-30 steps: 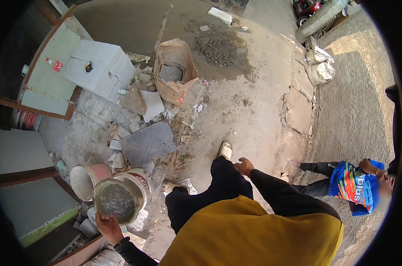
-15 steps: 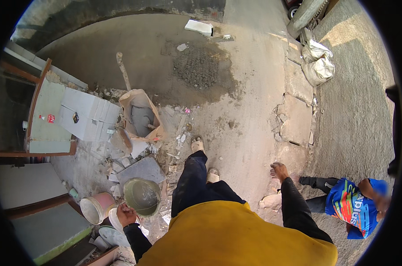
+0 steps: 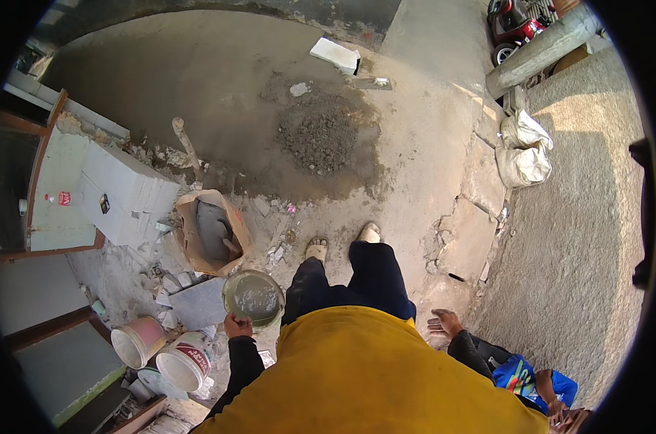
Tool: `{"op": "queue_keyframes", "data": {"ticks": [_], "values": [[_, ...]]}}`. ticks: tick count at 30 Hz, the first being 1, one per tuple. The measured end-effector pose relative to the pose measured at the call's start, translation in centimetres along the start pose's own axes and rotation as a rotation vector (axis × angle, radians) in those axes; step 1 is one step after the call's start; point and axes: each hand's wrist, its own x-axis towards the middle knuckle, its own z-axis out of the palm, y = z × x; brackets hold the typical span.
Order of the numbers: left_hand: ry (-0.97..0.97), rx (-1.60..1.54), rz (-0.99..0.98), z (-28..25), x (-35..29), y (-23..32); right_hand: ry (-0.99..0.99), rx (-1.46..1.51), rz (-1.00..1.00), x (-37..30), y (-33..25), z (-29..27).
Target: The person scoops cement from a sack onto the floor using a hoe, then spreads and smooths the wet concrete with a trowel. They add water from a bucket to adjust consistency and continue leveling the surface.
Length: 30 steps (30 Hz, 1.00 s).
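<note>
In my left hand (image 3: 237, 325) is a round bucket (image 3: 227, 289) with wet grey contents, gripped at its near left edge. Whether the fingers are on the rim or the handle, I cannot tell. The bucket hangs beside my left leg. My right hand (image 3: 446, 322) is out to the right with its fingers apart, holding nothing. Ahead of the bucket stands an open brown paper bag (image 3: 239, 219) of grey powder. Farther forward, a heap of grey mortar mix (image 3: 317, 137) lies on the wet ground.
A pinkish bucket (image 3: 152, 333) and a white bucket (image 3: 190, 353) stand at left, near a grey slab (image 3: 197, 304) and rubble. White blocks (image 3: 125, 192) are stacked beyond. Two white sacks (image 3: 525, 168) sit at right. Another person in blue (image 3: 512, 376) is close by my right arm.
I have stepped forward, and my feet are now side by side. My left hand and the bucket have moved forward and right together. The other person appears farther back, partly behind my right arm.
</note>
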Motion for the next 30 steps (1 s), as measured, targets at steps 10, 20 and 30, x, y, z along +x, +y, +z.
{"op": "queue_keyframes", "data": {"ticks": [10,20,30], "values": [[0.24,-0.062,0.155,10.1,-2.0,-10.4,0.359,-0.121,-0.454,12.3,-29.1,-14.1],[0.336,-0.097,0.321,21.7,-13.5,-24.5,0.317,-0.389,-0.474,25.5,-49.4,-25.6],[0.426,-0.297,0.175,40.5,-12.8,-43.1,-0.015,-0.7,-0.984,29.1,-90.8,-11.0]]}}
